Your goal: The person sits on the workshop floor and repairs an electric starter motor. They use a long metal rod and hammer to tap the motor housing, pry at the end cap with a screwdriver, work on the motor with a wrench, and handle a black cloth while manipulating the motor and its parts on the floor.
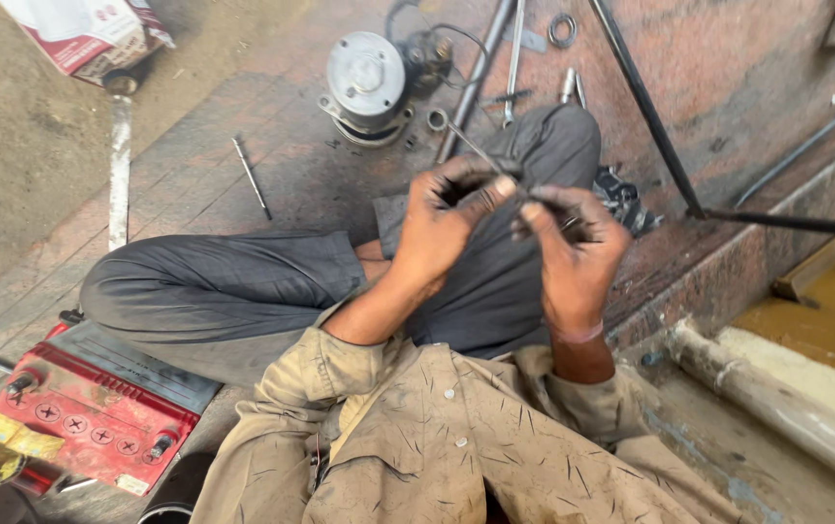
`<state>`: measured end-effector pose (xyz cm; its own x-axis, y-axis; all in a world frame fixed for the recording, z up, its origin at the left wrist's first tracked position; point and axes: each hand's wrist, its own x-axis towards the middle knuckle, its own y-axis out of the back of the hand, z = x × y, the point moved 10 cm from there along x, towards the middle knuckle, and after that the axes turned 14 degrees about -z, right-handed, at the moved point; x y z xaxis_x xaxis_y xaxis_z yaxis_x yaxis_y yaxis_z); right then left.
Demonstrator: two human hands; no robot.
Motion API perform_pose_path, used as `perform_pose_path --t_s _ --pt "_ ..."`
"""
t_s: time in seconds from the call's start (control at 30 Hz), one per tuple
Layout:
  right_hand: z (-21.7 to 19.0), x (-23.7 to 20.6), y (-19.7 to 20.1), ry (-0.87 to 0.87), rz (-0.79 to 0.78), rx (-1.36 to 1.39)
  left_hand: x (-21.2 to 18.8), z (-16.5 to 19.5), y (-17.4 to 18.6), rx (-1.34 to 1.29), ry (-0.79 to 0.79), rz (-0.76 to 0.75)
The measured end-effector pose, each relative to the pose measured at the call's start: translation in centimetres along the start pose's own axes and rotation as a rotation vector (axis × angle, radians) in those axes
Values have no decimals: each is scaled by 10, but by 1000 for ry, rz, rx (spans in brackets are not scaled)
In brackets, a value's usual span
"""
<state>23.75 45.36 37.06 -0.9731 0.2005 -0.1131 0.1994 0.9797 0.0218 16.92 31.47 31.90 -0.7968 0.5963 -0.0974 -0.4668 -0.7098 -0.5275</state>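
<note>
My left hand [442, 228] and my right hand [573, 252] are raised together over my crossed legs in grey trousers [243, 286]. Both are dark with grease. The left hand's fingers pinch a thin metal rod [481, 150] that slants up to the left and ends in a small ring. My right hand's fingers close on a small dark part [565, 225] at the rod's lower end; the part is mostly hidden by the fingers.
A round grey motor [367, 82] with wires sits on the paving ahead. Loose rods, a wrench [513, 60] and a washer [562, 30] lie near it. A red battery [88, 412] is at lower left, a cardboard box [88, 34] at top left, a stone kerb [796, 223] at right.
</note>
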Motion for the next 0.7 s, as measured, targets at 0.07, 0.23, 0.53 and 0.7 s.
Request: perform_pose_path --t_s 0.07,0.23,0.53,0.7 --pt "-32 17 -11 109 17 -317 1 17 21 6 -18 38" --pt "-106 61 -82 542 -195 -959 -16 57 74 144 -70 56" --pt "-142 97 -153 666 -421 -1112 -82 120 290 660 -61 613" --pt "-177 96 -203 775 -621 -1348 -86 85 360 1168 199 860"
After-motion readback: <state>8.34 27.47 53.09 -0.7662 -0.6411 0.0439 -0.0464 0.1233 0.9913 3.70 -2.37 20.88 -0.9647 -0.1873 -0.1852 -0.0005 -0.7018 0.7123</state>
